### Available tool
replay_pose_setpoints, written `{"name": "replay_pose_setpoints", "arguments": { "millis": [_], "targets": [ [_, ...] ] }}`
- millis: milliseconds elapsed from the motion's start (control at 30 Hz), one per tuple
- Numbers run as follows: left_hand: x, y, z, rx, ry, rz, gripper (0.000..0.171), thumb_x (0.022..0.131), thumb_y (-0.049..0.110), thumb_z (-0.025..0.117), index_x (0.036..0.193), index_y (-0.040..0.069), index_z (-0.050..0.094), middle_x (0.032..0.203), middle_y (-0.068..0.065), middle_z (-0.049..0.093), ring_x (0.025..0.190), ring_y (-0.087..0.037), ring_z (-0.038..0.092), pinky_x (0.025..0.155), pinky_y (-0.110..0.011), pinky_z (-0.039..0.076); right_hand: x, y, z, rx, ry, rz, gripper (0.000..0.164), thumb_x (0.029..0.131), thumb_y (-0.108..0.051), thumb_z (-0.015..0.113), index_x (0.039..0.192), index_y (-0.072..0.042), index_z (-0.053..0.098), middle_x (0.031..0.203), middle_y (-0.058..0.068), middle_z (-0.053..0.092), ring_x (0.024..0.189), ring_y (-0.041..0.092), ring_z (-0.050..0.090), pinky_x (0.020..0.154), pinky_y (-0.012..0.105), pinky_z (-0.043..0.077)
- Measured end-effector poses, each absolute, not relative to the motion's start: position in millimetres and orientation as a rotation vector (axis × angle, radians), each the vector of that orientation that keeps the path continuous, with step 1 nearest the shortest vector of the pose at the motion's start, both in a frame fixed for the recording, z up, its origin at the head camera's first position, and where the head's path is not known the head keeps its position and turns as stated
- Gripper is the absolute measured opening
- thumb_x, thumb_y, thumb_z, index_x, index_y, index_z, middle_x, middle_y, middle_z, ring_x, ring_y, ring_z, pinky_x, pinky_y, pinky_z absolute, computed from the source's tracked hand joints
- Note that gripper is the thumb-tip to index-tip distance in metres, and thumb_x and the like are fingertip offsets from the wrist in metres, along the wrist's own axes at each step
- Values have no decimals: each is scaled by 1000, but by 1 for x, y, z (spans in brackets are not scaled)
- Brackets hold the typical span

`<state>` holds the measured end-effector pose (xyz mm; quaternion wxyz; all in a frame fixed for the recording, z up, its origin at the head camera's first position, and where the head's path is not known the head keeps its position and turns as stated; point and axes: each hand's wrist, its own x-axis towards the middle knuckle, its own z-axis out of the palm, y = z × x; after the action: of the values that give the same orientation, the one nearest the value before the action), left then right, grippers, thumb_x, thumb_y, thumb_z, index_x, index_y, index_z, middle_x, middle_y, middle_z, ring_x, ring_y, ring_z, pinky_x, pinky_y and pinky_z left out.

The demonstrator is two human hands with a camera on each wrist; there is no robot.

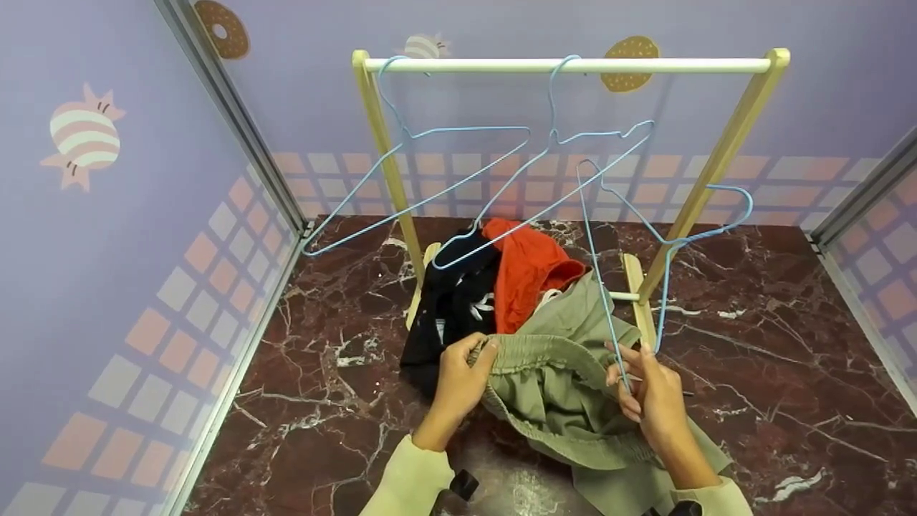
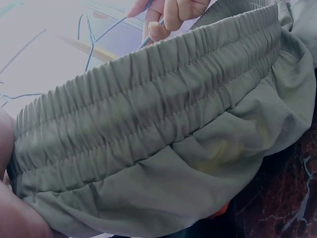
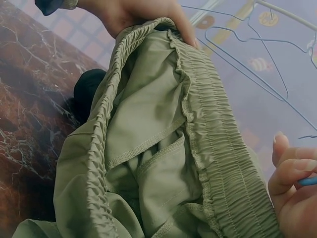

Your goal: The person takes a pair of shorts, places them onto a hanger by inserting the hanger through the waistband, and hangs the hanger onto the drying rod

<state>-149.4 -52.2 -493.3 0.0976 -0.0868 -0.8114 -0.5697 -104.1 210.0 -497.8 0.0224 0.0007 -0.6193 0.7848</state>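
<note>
My left hand pinches the elastic waistband of an olive-green pair of pants, thumb on top. The waistband gapes open toward me, with its gathered inner fabric showing. In the right wrist view, the left hand grips the far end of the waistband. At the right side of the opening, my right hand holds a light blue wire hanger by its lower part, its hook pointing right and away. The left wrist view shows the ribbed waistband up close, with the right hand's fingers above its edge.
A wooden rack with a white bar stands behind the clothes. Two more blue hangers hang from it, a left one and a middle one. A red garment and a black garment lie on the dark marbled floor.
</note>
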Motion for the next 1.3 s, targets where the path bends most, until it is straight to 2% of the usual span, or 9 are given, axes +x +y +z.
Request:
{"name": "replay_pose_setpoints", "arguments": {
  "millis": [133, 367, 567, 767, 1000, 1300],
  "targets": [
    [-151, -54, -494, -248, -2406, -1666, 16, 87, 23, 59, 73, 18, 63, 66, 7, 54, 64, -5, 48, 61, -20, 41, -102, 212, -497, 1, -1930, 2425, 57, 101, -32, 22, 125, 15, 43, 66, 4, 57, 35, 14, 23, 34, 39, 12],
    [-154, -57, -496, -263, -2409, -1672, 18, 88, 23, 58, 71, 17, 59, 60, 8, 42, 56, -7, 40, 55, -20, 35, -99, 218, -499, 9, -1927, 2461, 52, 101, -31, 24, 118, 9, 54, 65, 5, 59, 34, 10, 27, 33, 39, 12],
    [-157, -59, -498, -253, -2387, -1681, 19, 88, 21, 58, 70, 18, 59, 60, 8, 42, 57, -7, 41, 56, -21, 36, -95, 223, -499, 0, -1956, 2480, 57, 101, -33, 25, 119, 15, 50, 64, 5, 60, 33, 7, 32, 32, 39, 12],
    [-160, -61, -499, -228, -2393, -1676, 20, 87, 19, 59, 68, 17, 57, 59, 7, 42, 57, -7, 41, 56, -21, 35, -92, 227, -499, -131, -1995, 2428, 58, 100, -36, 28, 115, 14, 54, 61, 6, 59, 33, 6, 31, 32, 38, 12],
    [-162, -65, -498, -219, -2401, -1629, 17, 86, 19, 60, 69, 17, 60, 62, 6, 49, 60, -8, 45, 58, -21, 38, -88, 235, -500, -140, -2067, 2369, 59, 101, -34, 28, 114, 18, 52, 61, 6, 60, 32, 6, 31, 32, 38, 13],
    [-163, -66, -499, -196, -2407, -1644, 18, 86, 19, 60, 68, 18, 60, 62, 7, 50, 60, -7, 47, 58, -20, 39, -79, 247, -501, -100, -2096, 2402, 56, 101, -30, 28, 112, 18, 54, 59, 7, 59, 31, 9, 26, 31, 39, 10]
  ]
}}
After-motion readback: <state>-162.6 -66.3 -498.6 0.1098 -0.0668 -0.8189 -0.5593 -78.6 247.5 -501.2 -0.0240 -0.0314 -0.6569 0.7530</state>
